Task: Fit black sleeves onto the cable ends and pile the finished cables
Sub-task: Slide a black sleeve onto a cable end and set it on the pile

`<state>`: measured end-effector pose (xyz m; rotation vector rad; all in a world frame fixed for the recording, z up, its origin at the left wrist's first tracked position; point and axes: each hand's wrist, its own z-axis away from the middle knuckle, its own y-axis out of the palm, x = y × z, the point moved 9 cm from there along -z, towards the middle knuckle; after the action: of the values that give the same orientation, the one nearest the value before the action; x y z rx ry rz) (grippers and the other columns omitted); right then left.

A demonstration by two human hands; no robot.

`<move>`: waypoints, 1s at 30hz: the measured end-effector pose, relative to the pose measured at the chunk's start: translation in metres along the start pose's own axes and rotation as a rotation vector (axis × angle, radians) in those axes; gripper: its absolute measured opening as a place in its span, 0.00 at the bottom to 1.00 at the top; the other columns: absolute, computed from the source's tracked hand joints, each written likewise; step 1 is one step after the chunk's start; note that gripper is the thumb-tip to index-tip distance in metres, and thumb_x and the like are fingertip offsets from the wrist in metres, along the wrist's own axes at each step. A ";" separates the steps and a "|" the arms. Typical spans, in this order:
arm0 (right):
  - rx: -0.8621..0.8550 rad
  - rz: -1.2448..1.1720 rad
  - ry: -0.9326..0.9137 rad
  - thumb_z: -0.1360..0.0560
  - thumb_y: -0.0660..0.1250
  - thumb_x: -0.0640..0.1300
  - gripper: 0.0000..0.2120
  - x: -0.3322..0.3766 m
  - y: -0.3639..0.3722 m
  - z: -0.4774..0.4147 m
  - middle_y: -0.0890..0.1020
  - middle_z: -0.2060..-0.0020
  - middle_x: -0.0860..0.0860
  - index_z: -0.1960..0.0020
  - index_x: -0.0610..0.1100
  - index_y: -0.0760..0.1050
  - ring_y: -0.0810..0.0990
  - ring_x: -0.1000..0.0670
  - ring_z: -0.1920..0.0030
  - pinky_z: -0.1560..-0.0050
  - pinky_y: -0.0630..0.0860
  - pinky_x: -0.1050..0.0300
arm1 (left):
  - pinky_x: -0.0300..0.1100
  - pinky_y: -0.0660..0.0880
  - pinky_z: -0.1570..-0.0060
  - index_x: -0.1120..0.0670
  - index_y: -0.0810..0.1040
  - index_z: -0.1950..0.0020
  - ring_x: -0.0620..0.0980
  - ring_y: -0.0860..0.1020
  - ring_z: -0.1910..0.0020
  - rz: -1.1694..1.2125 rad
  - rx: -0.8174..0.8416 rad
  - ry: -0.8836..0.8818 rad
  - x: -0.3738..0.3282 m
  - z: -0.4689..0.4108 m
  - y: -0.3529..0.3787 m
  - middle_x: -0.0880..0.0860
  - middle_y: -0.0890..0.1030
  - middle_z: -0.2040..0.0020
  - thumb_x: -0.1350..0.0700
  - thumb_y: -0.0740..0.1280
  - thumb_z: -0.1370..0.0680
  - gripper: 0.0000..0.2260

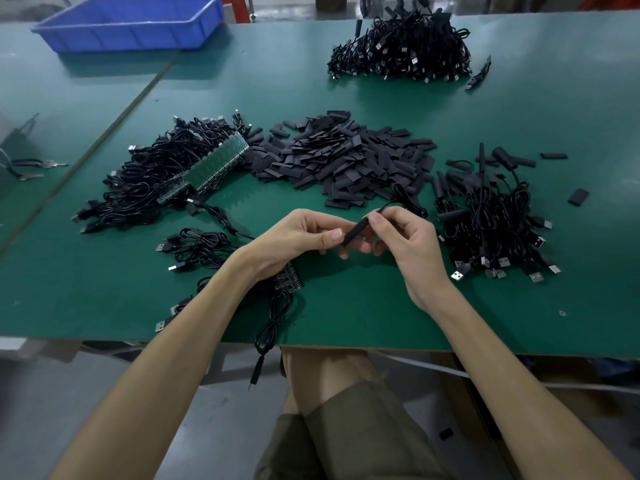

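My left hand (298,235) and my right hand (403,239) meet above the green table (363,306), both pinching one black sleeve (355,232) on a cable end. The left thumb holds its lower end, the right thumb and fingers its upper end. That cable (403,199) runs back from the right hand. A heap of loose black sleeves (343,157) lies just beyond the hands. Bare cables with green circuit strips (166,174) are heaped at the left. Sleeved cables are piled at the right (491,216).
A second cable pile (405,50) sits at the far right. A blue plastic bin (131,22) stands at the far left. Loose cables (197,245) lie by my left forearm, and one cable (272,323) hangs over the table's front edge. Stray sleeves (577,196) lie to the right.
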<state>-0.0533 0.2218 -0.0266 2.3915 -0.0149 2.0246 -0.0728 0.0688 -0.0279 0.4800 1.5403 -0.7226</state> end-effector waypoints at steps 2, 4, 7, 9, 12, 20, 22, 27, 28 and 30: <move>-0.004 0.003 0.005 0.17 0.68 0.44 0.09 -0.001 0.000 0.000 0.84 0.64 0.49 0.53 0.40 0.82 0.80 0.48 0.63 0.60 0.76 0.58 | 0.41 0.71 0.51 0.53 0.81 0.33 0.51 0.80 0.55 0.009 -0.012 -0.006 0.002 0.000 -0.002 0.56 0.86 0.44 0.46 0.67 0.20 0.18; 0.005 0.000 0.007 0.17 0.68 0.43 0.08 0.000 0.001 0.000 0.84 0.64 0.53 0.53 0.41 0.82 0.79 0.54 0.63 0.61 0.76 0.61 | 0.38 0.71 0.54 0.54 0.82 0.34 0.50 0.79 0.58 0.019 -0.035 -0.006 0.002 0.001 -0.003 0.56 0.86 0.47 0.46 0.67 0.20 0.18; 0.027 -0.013 0.024 0.17 0.67 0.42 0.08 -0.001 0.003 0.000 0.86 0.62 0.50 0.53 0.42 0.82 0.80 0.54 0.62 0.61 0.77 0.61 | 0.43 0.69 0.56 0.58 0.82 0.36 0.51 0.77 0.61 0.040 -0.074 -0.008 0.004 0.002 -0.006 0.55 0.86 0.53 0.46 0.66 0.20 0.20; 0.028 -0.016 0.032 0.17 0.67 0.42 0.08 -0.002 0.003 0.000 0.87 0.61 0.49 0.52 0.41 0.82 0.80 0.54 0.62 0.61 0.77 0.61 | 0.46 0.68 0.56 0.58 0.82 0.36 0.52 0.76 0.61 0.046 -0.081 -0.006 0.004 0.002 -0.007 0.53 0.86 0.55 0.48 0.65 0.19 0.19; 0.016 -0.024 0.038 0.17 0.68 0.42 0.08 -0.002 0.003 0.000 0.86 0.62 0.50 0.53 0.41 0.82 0.80 0.54 0.63 0.62 0.77 0.61 | 0.45 0.69 0.56 0.59 0.81 0.35 0.52 0.76 0.61 0.045 -0.076 -0.018 0.004 0.002 -0.007 0.53 0.86 0.55 0.50 0.64 0.18 0.17; 0.025 -0.052 0.031 0.18 0.69 0.42 0.08 -0.001 0.002 0.001 0.86 0.63 0.48 0.53 0.40 0.82 0.80 0.52 0.62 0.62 0.77 0.59 | 0.41 0.72 0.54 0.57 0.84 0.42 0.53 0.77 0.60 0.041 -0.047 -0.055 0.005 0.001 -0.002 0.55 0.85 0.56 0.54 0.67 0.18 0.09; 0.027 -0.068 0.026 0.18 0.69 0.41 0.07 -0.001 0.001 0.000 0.85 0.63 0.47 0.53 0.40 0.82 0.80 0.52 0.62 0.61 0.77 0.59 | 0.39 0.74 0.52 0.56 0.84 0.44 0.52 0.79 0.58 0.037 -0.017 -0.050 0.003 0.000 0.002 0.56 0.86 0.54 0.54 0.68 0.18 0.08; 0.056 -0.080 0.031 0.19 0.70 0.40 0.06 0.000 0.003 0.001 0.83 0.64 0.51 0.54 0.41 0.82 0.79 0.53 0.63 0.61 0.75 0.59 | 0.44 0.76 0.52 0.55 0.83 0.46 0.51 0.84 0.51 -0.185 0.005 -0.070 -0.009 -0.006 0.005 0.53 0.87 0.50 0.44 0.62 0.16 0.16; 0.069 -0.093 0.042 0.20 0.70 0.41 0.06 0.001 0.004 0.001 0.83 0.64 0.51 0.55 0.42 0.82 0.79 0.52 0.63 0.60 0.75 0.59 | 0.45 0.77 0.54 0.54 0.83 0.47 0.51 0.84 0.53 -0.218 -0.060 -0.081 -0.013 -0.009 0.000 0.52 0.87 0.51 0.39 0.60 0.17 0.21; 0.102 -0.122 0.059 0.23 0.69 0.42 0.06 0.003 0.007 0.003 0.81 0.63 0.48 0.58 0.44 0.81 0.78 0.51 0.64 0.60 0.75 0.59 | 0.43 0.78 0.58 0.54 0.84 0.49 0.51 0.85 0.56 -0.181 -0.191 -0.148 -0.017 -0.014 -0.011 0.53 0.87 0.54 0.34 0.56 0.18 0.27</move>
<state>-0.0504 0.2148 -0.0244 2.3232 0.2344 2.0869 -0.0886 0.0726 -0.0097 0.1421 1.5077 -0.7240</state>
